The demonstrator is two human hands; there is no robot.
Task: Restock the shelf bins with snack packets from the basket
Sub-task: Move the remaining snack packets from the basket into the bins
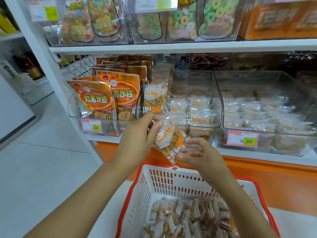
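Above one basket (142,200), left hand (140,136) and right hand (200,153), fingers (155,125) pinching one snack packet (166,134)

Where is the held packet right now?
Head view, centre: the packet is gripped between left hand and right hand, above the basket rim, before the middle bin.

A basket (149,186) is sitting nearest, holding snack packets (185,219). Just beyond, the left hand (139,134) and right hand (200,153) are holding one packet (169,136) before the middle bin (197,81). A bin of pouches (72,109) is standing left of it, another packet bin (257,83) right, candy bins (239,23) above.
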